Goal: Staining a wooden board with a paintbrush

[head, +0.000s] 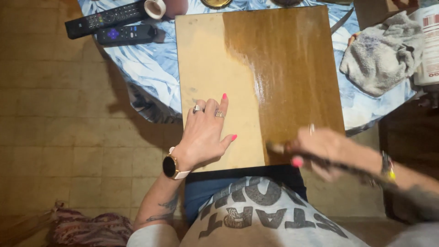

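A square wooden board (215, 68) lies on the table, its left part pale and bare, its right part (292, 68) dark brown and wet with stain. My left hand (208, 130) presses flat on the pale part near the board's front edge; it wears rings and a smartwatch. My right hand (322, 148) is blurred at the board's near right corner, gripping a dark-handled paintbrush (279, 148) whose bristles touch the boundary between stained and bare wood.
A blue patterned tablecloth (146, 64) covers the table. Two black remote controls (109, 23) and a roll of tape (154, 8) lie at the far left. A grey rag (382, 50) and a white container (430, 43) sit at the right. Tiled floor (55, 123) at left.
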